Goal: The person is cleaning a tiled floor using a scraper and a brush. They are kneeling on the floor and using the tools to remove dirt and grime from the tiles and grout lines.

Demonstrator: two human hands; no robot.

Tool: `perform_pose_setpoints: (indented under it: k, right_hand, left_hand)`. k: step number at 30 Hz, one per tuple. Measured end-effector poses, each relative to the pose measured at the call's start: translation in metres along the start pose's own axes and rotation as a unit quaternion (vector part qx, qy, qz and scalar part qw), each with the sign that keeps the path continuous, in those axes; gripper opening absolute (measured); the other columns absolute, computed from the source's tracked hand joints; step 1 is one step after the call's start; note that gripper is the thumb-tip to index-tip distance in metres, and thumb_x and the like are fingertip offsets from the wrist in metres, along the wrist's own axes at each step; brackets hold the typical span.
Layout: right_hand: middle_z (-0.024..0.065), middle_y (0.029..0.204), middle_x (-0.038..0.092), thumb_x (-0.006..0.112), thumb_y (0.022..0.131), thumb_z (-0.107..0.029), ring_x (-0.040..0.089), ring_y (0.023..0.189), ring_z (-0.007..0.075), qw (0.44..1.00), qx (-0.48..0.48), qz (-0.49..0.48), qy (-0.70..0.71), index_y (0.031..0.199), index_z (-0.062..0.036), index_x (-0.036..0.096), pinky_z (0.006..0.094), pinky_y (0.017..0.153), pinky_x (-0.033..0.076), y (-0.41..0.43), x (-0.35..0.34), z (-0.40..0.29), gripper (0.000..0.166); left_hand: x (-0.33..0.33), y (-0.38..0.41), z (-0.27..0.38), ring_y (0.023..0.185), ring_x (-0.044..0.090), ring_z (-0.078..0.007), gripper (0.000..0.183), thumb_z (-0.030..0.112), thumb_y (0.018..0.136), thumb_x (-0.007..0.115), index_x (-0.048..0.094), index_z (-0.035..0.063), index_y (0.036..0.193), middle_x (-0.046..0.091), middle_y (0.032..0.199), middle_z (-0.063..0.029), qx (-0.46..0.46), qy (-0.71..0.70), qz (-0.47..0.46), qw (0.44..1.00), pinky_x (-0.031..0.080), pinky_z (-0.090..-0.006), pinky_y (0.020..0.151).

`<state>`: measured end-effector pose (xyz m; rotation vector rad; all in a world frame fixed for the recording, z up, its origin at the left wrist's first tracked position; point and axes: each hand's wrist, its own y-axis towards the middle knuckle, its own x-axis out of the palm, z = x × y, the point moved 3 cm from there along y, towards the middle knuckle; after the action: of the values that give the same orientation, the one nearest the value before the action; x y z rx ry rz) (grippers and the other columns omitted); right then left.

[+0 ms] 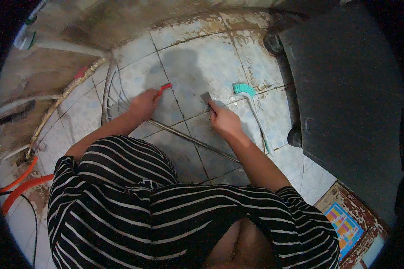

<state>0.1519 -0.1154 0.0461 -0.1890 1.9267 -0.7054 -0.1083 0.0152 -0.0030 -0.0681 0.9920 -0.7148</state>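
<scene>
My left hand [146, 105] is closed on the handle of a small red brush [165, 86], its head pointing up and right above the tiled floor [175, 70]. In my right hand [226, 121] is a scraper with a flat metal blade [206, 97]; most of its handle is hidden by my fingers. Right of that hand, a long-handled scrub brush [260, 124] with turquoise bristles lies on the tiles. A metal rod or pole [195, 139] runs slantwise below both hands, partly behind my right forearm.
A white wire or plastic rack [113, 97] stands beside my left hand. A large dark panel-like object [343, 101] is on the right. Pipes [70, 47] and a stained wall [94, 20] are at upper left, an orange hose [25, 191] at lower left. Brown grime marks the far tiles.
</scene>
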Motion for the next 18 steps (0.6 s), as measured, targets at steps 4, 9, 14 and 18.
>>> perform_pose_setpoints:
  k: [4,9,14,18]
  right_hand:
    - [0.0186,0.095,0.067,0.049,0.089,-0.027,0.064,0.088,0.037,0.999,-0.029,0.038,-0.011,0.13,-0.0234,0.053,0.0474,0.077,0.051,0.06,-0.021,-0.032,0.042]
    - [0.0185,0.095,0.067,0.048,0.089,-0.026,0.064,0.087,0.0367,0.992,-0.088,0.095,-0.005,0.129,-0.0217,0.054,0.0479,0.076,0.051,0.099,-0.035,-0.03,0.042]
    - [0.0182,0.093,0.068,0.048,0.088,-0.025,0.065,0.086,0.0362,0.997,-0.048,0.041,-0.046,0.128,-0.0211,0.056,0.0475,0.076,0.051,0.068,-0.024,-0.036,0.041]
    - [0.0169,0.092,0.068,0.048,0.088,-0.024,0.065,0.086,0.0351,0.997,-0.041,0.052,-0.04,0.127,-0.0211,0.056,0.0457,0.073,0.052,0.087,-0.028,-0.059,0.04]
  left_hand:
    - [0.006,0.0,-0.011,0.103,0.061,-0.0335,0.034,0.024,0.092,0.052,0.053,0.0082,0.122,0.054,0.13,-0.0127,0.114,0.064,0.058,0.99,0.051,-0.0429,0.085]
    - [0.002,0.014,-0.018,0.103,0.061,-0.0323,0.039,0.022,0.092,0.051,0.047,0.009,0.128,0.041,0.145,-0.0075,0.071,0.113,-0.001,0.991,0.052,-0.0426,0.083]
    - [0.005,0.026,-0.043,0.099,0.064,-0.0295,0.04,0.019,0.092,0.048,0.045,0.0113,0.132,0.037,0.148,-0.0054,0.054,0.158,0.009,0.986,0.054,-0.0421,0.076]
    - [0.013,0.025,-0.06,0.092,0.067,-0.0278,0.045,0.014,0.09,0.046,0.043,0.0133,0.135,0.036,0.149,-0.0026,0.088,0.173,0.028,0.981,0.055,-0.0413,0.069]
